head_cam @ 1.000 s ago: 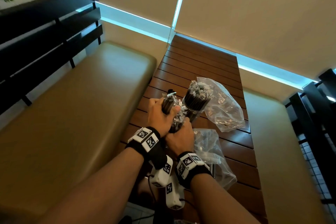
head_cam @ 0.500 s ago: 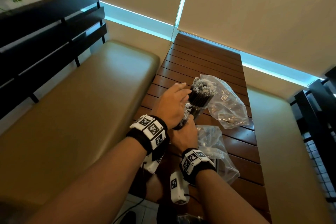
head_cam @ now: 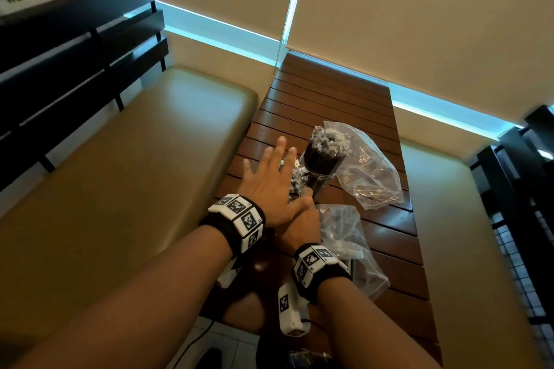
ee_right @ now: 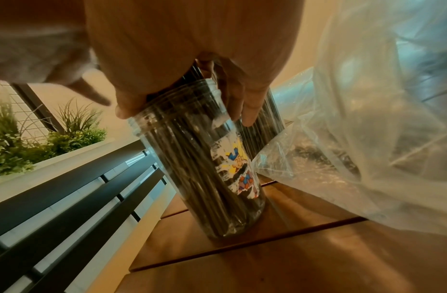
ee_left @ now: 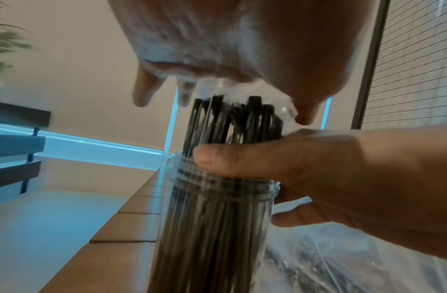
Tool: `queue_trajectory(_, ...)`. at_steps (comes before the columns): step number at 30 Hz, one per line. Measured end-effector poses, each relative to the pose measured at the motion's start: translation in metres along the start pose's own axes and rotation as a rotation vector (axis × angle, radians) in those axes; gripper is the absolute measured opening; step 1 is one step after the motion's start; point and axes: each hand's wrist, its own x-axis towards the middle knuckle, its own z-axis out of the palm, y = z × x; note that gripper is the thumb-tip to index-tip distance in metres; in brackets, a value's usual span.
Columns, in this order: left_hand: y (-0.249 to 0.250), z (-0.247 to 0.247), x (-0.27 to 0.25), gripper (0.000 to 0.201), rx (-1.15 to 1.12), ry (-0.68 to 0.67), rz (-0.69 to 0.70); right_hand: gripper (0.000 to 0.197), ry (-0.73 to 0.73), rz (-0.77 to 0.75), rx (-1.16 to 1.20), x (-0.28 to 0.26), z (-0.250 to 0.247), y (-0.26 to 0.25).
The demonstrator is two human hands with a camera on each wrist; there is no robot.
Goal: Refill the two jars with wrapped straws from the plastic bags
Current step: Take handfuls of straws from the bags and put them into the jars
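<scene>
Left hand [head_cam: 271,186] lies flat, fingers straight and spread, its palm down on the tops of the wrapped straws [ee_left: 232,119] that stick out of the near jar [ee_right: 204,162] — it grips nothing. Just to its right, and partly under it in the head view, the right hand [head_cam: 301,226] is curled round that jar's threaded neck, thumb across the front and fingers behind. This clear jar stands upright on the slatted wooden table [head_cam: 326,93], packed with dark straws, a colourful sticker on its side.

Next along stands the second jar [head_cam: 322,168], also upright and full of dark straws whose crinkled wrapper ends fan out above its mouth; it is just beside the first jar. A crumpled clear plastic bag [head_cam: 374,171] lies on the table against its right side, and another clear bag [head_cam: 350,246] lies nearer the table's front edge, beside the right wrist — what it holds I cannot make out. A tan padded bench [head_cam: 120,174] runs along the table's left side.
</scene>
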Motion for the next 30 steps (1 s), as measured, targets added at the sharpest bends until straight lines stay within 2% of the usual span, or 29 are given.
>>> queue_trajectory(2,0.003,0.003,0.003,0.086,-0.006,-0.001,0.063,0.049,-0.033,-0.045,-0.025,-0.001,-0.001,-0.002)
queue_trajectory(5,0.003,0.009,0.003,0.068,-0.019,-0.005,0.042,0.052,-0.102,-0.072,0.083,-0.005,-0.009,-0.006)
queue_trajectory(8,0.003,0.009,0.006,0.067,0.047,-0.007,0.047,0.068,-0.136,-0.054,0.200,-0.015,-0.020,-0.002)
queue_trajectory(9,0.004,0.007,0.007,0.069,0.072,-0.011,0.050,0.067,-0.127,-0.037,0.223,-0.017,-0.025,0.001)
queue_trajectory(10,0.004,0.006,0.008,0.073,0.107,-0.021,0.056,0.058,-0.104,-0.030,0.212,-0.018,-0.030,0.004)
queue_trajectory(11,0.007,0.004,0.008,0.079,0.149,-0.037,0.064,0.040,-0.054,-0.037,0.173,-0.019,-0.036,0.007)
queue_trajectory(13,0.015,-0.001,0.006,0.090,0.195,-0.042,0.078,0.004,0.141,-0.041,0.069,-0.017,-0.050,0.010)
queue_trajectory(15,0.030,-0.010,0.002,0.090,0.151,0.034,0.090,0.006,0.346,0.041,0.053,-0.014,-0.064,0.016)
queue_trajectory(16,0.040,-0.015,-0.002,0.083,0.122,0.104,0.121,0.007,0.414,0.113,0.083,-0.013,-0.072,0.020)
queue_trajectory(18,0.062,-0.022,-0.009,0.055,0.096,0.247,0.266,0.007,0.480,0.237,0.182,-0.011,-0.085,0.030)
queue_trajectory(19,0.072,-0.023,-0.012,0.043,0.084,0.250,0.364,0.007,0.487,0.276,0.211,-0.013,-0.089,0.037)
queue_trajectory(21,0.091,-0.020,-0.019,0.031,0.038,0.072,0.494,0.009,0.483,0.295,0.236,-0.018,-0.095,0.050)
queue_trajectory(23,0.102,-0.007,-0.023,0.037,0.047,-0.147,0.490,0.012,0.481,0.298,0.267,-0.025,-0.097,0.062)
queue_trajectory(24,0.105,0.002,-0.023,0.044,0.079,-0.211,0.462,0.013,0.481,0.294,0.276,-0.030,-0.097,0.066)
queue_trajectory(26,0.108,0.018,-0.026,0.049,0.164,-0.275,0.417,0.013,0.475,0.244,0.272,-0.040,-0.096,0.071)
queue_trajectory(28,0.106,0.027,-0.026,0.032,0.164,-0.298,0.374,0.016,0.429,0.157,0.234,-0.051,-0.090,0.076)
queue_trajectory(30,0.101,0.030,-0.023,0.020,0.113,-0.261,0.308,0.021,0.305,0.104,0.181,-0.058,-0.083,0.083)
